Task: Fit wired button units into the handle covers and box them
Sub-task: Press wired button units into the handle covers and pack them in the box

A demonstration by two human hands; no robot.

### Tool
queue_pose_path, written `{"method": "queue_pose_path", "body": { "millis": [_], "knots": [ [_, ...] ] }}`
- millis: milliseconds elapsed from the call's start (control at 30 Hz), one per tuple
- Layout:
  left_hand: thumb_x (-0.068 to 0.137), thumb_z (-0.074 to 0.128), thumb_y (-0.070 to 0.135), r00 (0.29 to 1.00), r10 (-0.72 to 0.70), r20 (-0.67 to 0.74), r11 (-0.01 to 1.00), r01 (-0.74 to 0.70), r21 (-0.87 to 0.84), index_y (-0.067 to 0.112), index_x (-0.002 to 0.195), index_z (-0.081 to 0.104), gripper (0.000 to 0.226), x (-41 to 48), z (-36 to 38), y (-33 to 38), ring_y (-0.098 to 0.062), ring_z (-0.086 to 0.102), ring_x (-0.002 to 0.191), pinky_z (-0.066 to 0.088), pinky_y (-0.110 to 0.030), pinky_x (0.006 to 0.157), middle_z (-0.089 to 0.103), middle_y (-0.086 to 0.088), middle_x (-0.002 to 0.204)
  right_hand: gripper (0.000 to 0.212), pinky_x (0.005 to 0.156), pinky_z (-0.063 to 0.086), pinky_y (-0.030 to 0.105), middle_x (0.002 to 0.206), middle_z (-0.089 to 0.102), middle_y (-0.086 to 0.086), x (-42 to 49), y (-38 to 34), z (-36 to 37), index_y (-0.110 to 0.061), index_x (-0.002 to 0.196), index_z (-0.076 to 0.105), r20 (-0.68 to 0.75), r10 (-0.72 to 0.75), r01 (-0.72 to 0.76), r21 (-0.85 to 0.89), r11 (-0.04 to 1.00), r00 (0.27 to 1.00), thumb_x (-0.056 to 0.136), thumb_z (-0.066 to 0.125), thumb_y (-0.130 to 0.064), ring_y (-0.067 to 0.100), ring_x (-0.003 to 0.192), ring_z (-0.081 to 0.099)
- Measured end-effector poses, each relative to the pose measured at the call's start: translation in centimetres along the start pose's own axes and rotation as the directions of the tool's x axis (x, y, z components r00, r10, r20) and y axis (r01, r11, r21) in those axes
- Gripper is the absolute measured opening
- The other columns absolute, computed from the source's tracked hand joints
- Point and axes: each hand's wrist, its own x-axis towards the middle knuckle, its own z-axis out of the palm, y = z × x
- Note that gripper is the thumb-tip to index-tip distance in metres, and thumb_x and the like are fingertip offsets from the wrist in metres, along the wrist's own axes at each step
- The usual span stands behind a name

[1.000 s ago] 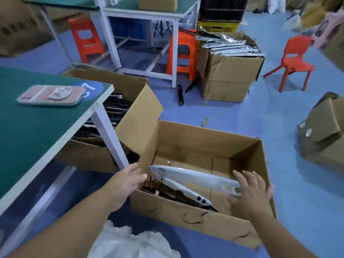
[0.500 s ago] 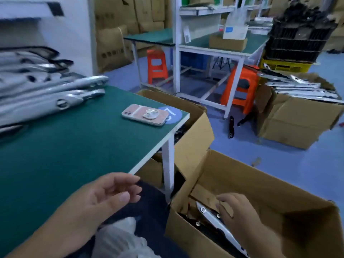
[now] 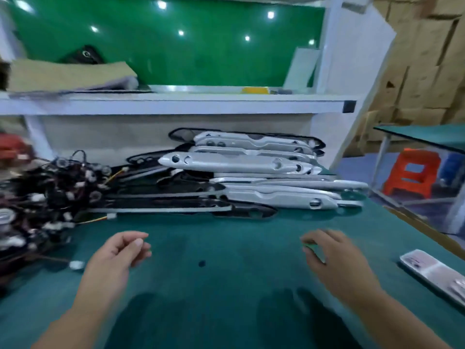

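Note:
A stack of silver handle covers (image 3: 251, 165) lies at the back of the green table (image 3: 226, 285), with black trim pieces (image 3: 176, 205) spread under and in front of it. A tangled heap of wired button units (image 3: 42, 200) fills the table's left side. My left hand (image 3: 113, 258) hovers over the mat in front of the heap, fingers loosely curled, holding nothing. My right hand (image 3: 332, 258) hovers at the right, fingers relaxed and empty. The frame is blurred by motion.
A phone in a pink case (image 3: 437, 273) lies at the table's right edge. A white shelf (image 3: 176, 103) with a folded cloth (image 3: 68, 74) runs above the stack. An orange stool (image 3: 410, 172) and another green table (image 3: 427, 136) stand to the right.
My view has swung from the cardboard box on the floor up to the tabletop. My right hand left the handle cover in the box; both hands now hover empty over the mat.

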Motion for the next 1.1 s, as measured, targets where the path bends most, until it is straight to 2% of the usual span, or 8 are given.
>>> {"method": "queue_pose_path", "body": {
  "millis": [133,233,367,467,667,800,933,1100],
  "knots": [
    [0.096,0.046,-0.003,0.983,-0.066,-0.169,0.998,0.064,-0.012,0.008,0.090,0.063,0.021,2.0,-1.4,-2.7,-0.019,0.060,0.069,0.049,-0.008,0.054,0.061,-0.011,0.078,0.050,0.106,0.031,0.033,0.141,0.043,-0.001,6.0,1.3,5.6,-0.020,0.135,0.046,0.179,0.196,-0.149,-0.247,0.958,0.964,0.088,0.058,-0.029,0.022,0.131,0.035],
    [0.095,0.047,-0.007,0.984,-0.067,-0.164,0.997,0.072,0.022,0.009,0.084,0.063,0.024,2.8,-1.3,-4.1,-0.022,0.056,0.066,0.048,-0.009,0.052,0.060,-0.010,0.071,0.058,0.110,0.026,0.040,0.152,0.028,-0.002,10.6,3.2,6.6,-0.023,0.143,0.031,0.130,0.314,-0.240,-0.397,0.886,0.941,0.088,0.049,-0.028,0.019,0.140,0.022],
    [0.092,0.050,-0.010,0.989,-0.059,-0.133,0.996,0.067,0.060,0.007,0.079,0.065,0.026,3.1,-1.6,-4.7,-0.016,0.058,0.058,0.048,-0.011,0.050,0.062,-0.002,0.059,0.034,0.101,0.034,0.055,0.127,0.050,-0.007,13.5,5.7,6.3,-0.034,0.121,0.046,0.180,0.488,-0.303,-0.590,0.748,0.854,0.088,0.049,-0.039,0.019,0.122,0.043],
    [0.092,0.050,-0.010,0.990,-0.081,-0.116,0.995,0.087,0.048,0.007,0.079,0.066,0.026,3.5,-1.9,-5.1,-0.005,0.060,0.051,0.049,-0.013,0.052,0.064,0.000,0.054,0.028,0.104,0.030,0.058,0.116,0.052,-0.008,13.5,6.8,7.0,-0.038,0.111,0.049,0.176,0.451,-0.213,-0.695,0.686,0.875,0.088,0.051,-0.052,0.016,0.119,0.045],
    [0.092,0.052,-0.006,0.991,-0.093,-0.097,0.993,0.100,0.069,0.011,0.079,0.067,0.026,3.3,-1.8,-5.1,-0.006,0.059,0.051,0.051,-0.028,0.064,0.065,0.000,0.058,0.026,0.092,0.039,0.042,0.096,0.056,-0.009,14.3,7.5,5.8,-0.032,0.077,0.042,0.292,0.367,-0.171,-0.528,0.832,0.883,0.088,0.052,-0.052,0.019,0.100,0.055],
    [0.092,0.054,-0.001,0.989,-0.112,-0.095,0.990,0.120,0.079,0.018,0.078,0.069,0.028,2.8,-1.8,-4.5,-0.007,0.060,0.054,0.047,-0.037,0.076,0.066,0.001,0.061,0.028,0.078,0.043,0.035,0.089,0.058,-0.006,16.5,6.7,3.3,-0.028,0.078,0.039,0.373,0.276,-0.073,-0.475,0.877,0.886,0.089,0.047,-0.053,0.021,0.086,0.056],
    [0.093,0.054,0.004,0.987,-0.129,-0.095,0.987,0.137,0.087,0.023,0.074,0.070,0.032,2.5,-1.9,-3.9,-0.006,0.061,0.056,0.046,-0.034,0.074,0.068,0.003,0.064,0.026,0.082,0.043,0.035,0.110,0.057,-0.001,20.1,2.2,-0.7,-0.035,0.104,0.047,0.447,0.261,0.049,-0.572,0.819,0.856,0.090,0.047,-0.056,0.024,0.101,0.054],
    [0.093,0.053,0.004,0.989,-0.113,-0.097,0.989,0.121,0.085,0.021,0.078,0.070,0.028,2.3,-2.2,-3.5,-0.010,0.063,0.063,0.048,-0.039,0.081,0.068,0.001,0.066,0.020,0.077,0.040,0.032,0.094,0.050,-0.006,22.5,-3.2,-6.3,-0.037,0.087,0.045,0.410,0.199,0.145,-0.669,0.729,0.890,0.088,0.052,-0.056,0.017,0.089,0.045]
  ]
}}
